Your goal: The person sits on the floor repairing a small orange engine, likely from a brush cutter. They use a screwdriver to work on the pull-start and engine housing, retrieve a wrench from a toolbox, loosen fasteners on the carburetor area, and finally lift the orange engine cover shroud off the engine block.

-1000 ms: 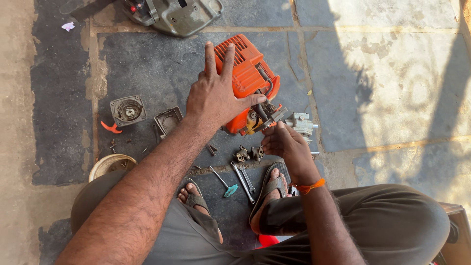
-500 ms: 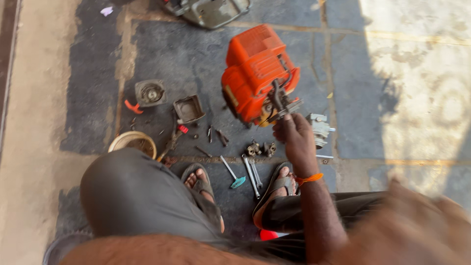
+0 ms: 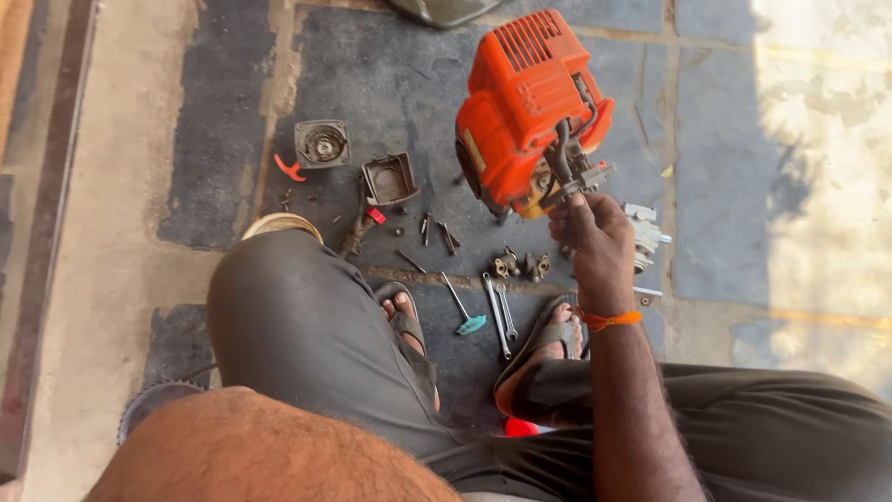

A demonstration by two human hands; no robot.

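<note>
While the orange small engine [image 3: 525,102] stands on the stone floor [image 3: 725,167], the right hand [image 3: 595,237] pinches its black hose [image 3: 562,153] beside the carburettor; freeing it seems to need steady pulling. Spanners [image 3: 499,311], a screwdriver [image 3: 462,307] and loose parts crowd the feet. Whether the left hand is closed cannot be told.

Orange engine housing [image 3: 525,102]: moulded plastic, faintly glossy, ribbed vent slats at its 12 o'clock. Metal fittings [image 3: 581,177] at its 5 o'clock are pinched by the right hand [image 3: 599,246]; bare, dull grey. Spanners [image 3: 500,311]: smooth bright steel. Screwdriver [image 3: 463,309]: teal plastic handle. Floor slabs [image 3: 390,84]: rough matt stone, oil-stained. Trousers [image 3: 307,325]: dark matt cloth. Wristband [image 3: 606,319]: orange thread.
</note>
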